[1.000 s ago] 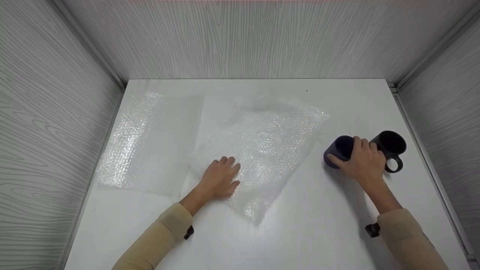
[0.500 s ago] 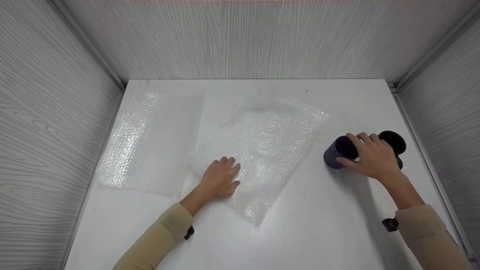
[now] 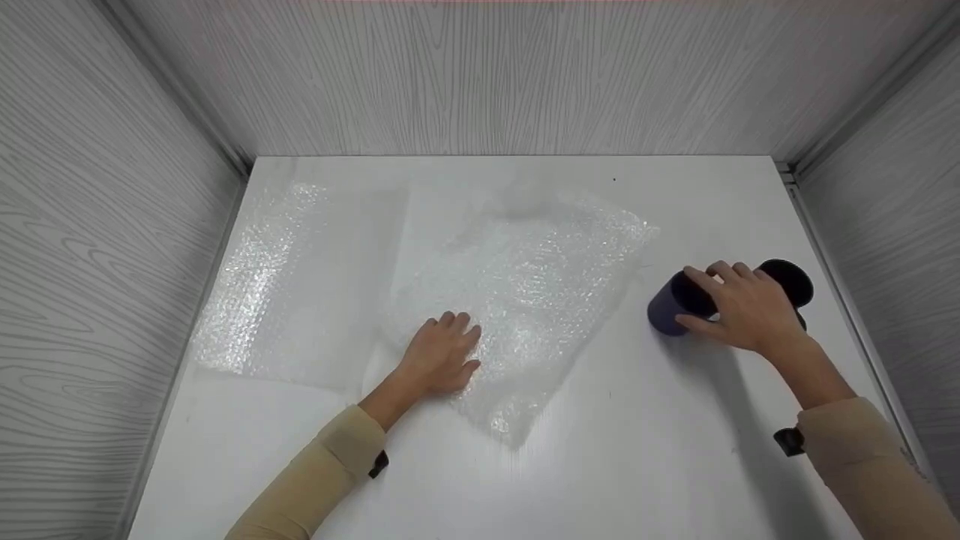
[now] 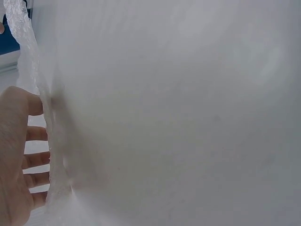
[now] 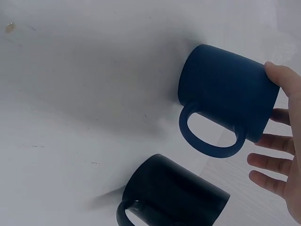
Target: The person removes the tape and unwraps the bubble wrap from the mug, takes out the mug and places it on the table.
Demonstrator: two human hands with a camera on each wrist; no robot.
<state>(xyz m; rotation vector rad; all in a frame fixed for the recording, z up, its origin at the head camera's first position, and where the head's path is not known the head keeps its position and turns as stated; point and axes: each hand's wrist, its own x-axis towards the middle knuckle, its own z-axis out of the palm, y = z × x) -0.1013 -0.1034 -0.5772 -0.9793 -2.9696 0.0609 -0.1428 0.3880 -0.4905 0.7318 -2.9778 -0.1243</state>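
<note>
In the head view my left hand [image 3: 441, 358] rests with spread fingers on the near left part of a clear bubble wrap sheet [image 3: 547, 277]. The left wrist view shows its fingers along the sheet's edge. On the right, my right hand [image 3: 739, 307] holds a dark blue mug [image 3: 665, 309] at its rim, thumb on the near side and index finger across the opening. The other fingers stay off the mug. The right wrist view shows the blue mug's handle [image 5: 211, 149] uncovered. Close by stands a black mug [image 3: 791, 279], partly hidden behind my right hand in the head view.
A second, flatter bubble wrap sheet [image 3: 330, 292] lies to the left, near or under the first one's edge. The white table [image 3: 585, 480] is bounded by grey wood-grain panels [image 3: 480, 82] at the back and both sides.
My right hand has shifted to the right from over the blue mug, and its fingers now sit at the rim. The hand now covers more of the black mug. Left hand, mugs and sheets stay put.
</note>
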